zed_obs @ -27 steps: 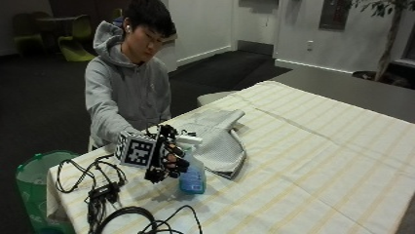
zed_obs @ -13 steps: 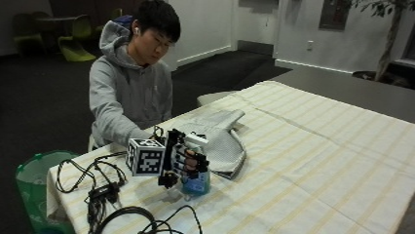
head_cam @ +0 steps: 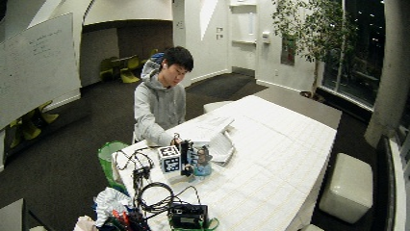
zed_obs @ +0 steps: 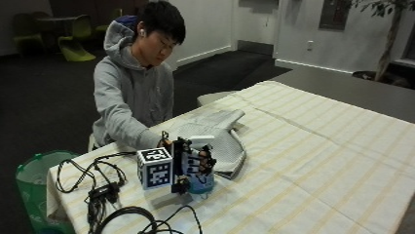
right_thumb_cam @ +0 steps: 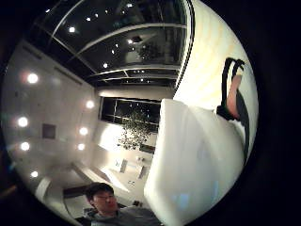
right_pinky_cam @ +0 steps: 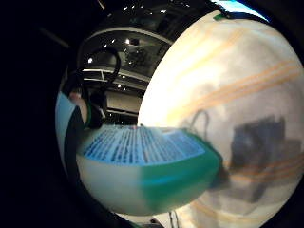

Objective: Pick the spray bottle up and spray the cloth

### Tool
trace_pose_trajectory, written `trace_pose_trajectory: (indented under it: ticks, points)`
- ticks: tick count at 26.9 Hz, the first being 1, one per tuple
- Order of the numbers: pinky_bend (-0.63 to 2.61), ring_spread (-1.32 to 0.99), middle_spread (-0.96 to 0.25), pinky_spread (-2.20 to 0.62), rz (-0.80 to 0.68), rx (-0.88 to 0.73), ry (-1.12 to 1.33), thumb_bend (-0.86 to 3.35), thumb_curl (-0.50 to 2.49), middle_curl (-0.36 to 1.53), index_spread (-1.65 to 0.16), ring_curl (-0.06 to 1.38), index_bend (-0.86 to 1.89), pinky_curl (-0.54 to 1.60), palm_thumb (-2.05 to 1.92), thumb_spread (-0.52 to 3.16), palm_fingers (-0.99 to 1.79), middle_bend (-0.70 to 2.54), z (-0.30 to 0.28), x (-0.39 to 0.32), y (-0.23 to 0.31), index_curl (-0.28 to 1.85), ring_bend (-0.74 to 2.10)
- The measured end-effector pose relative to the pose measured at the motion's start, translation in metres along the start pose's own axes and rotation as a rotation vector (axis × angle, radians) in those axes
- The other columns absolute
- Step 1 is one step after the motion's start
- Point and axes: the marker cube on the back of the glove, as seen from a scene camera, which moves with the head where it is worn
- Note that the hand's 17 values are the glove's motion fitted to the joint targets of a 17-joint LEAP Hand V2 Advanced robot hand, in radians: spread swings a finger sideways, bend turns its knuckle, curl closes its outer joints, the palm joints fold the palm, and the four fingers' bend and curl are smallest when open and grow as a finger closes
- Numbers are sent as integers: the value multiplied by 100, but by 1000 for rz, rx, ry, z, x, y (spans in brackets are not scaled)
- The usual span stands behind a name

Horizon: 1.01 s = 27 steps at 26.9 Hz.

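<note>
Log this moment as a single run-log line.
stage: grasp | hand: fingers curled round spray bottle | bottle: upright on striped tablecloth | cloth: beside bottle, not yet sprayed

In the outside view the gloved right hand [zed_obs: 195, 165] covers most of the spray bottle [zed_obs: 201, 183]; only its white top and pale blue base show past the fingers [zed_obs: 206, 163]. The bottle's nozzle and trigger cannot be made out. The cloth [zed_obs: 220, 141], at about one o'clock from the bottle, is partly hidden behind the hand, and its near edge is lost. In the little-finger palm view the bottle's label [right_pinky_cam: 142, 145] is blurred and unreadable. The tabletop [zed_obs: 324, 161] runs off the picture toward three o'clock.
</note>
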Motion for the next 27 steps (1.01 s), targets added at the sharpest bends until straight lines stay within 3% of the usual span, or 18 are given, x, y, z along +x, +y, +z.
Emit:
trace_pose_trajectory:
  ticks: [5,17,23,27]
  points:
    - [23,-16,-6,-15,-92,-33,153,-3,58,49,-18,39,52,35,100,38,144,59,14,-15,-5,47,49]
    - [29,-17,-6,-23,-323,-556,674,-3,62,51,-18,43,57,39,98,9,142,65,57,-130,35,52,56]
    - [30,-17,-6,-24,-436,-710,950,-3,64,52,-18,44,58,40,98,3,141,67,82,-186,77,53,57]
    - [30,-17,-6,-24,-467,-800,1087,-3,64,52,-18,45,59,41,98,0,141,68,100,-181,103,54,58]
